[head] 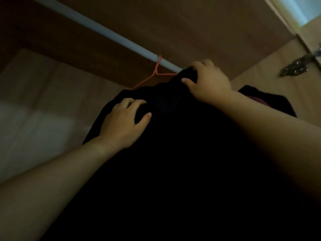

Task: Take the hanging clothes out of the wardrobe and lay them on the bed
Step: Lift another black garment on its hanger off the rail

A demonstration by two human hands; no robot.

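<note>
A black garment [173,153] hangs inside the wardrobe and fills the lower middle of the head view. It hangs under a pale rail [104,31] that runs from upper left towards the centre. An orange hanger [152,76] is hooked over the rail, its arm going into the garment's top. My right hand [206,80] grips the top of the garment right at the rail, thumb and fingers curled into the cloth. My left hand [123,122] holds the garment's left shoulder, with its fingers curled and pressing into the fabric. The bed is out of view.
Brown wardrobe panels [191,23] close in above and behind. A metal door hinge [298,65] sits on the right side panel. Behind my right forearm hangs another dark garment [271,100] with a maroon patch. The view is dim.
</note>
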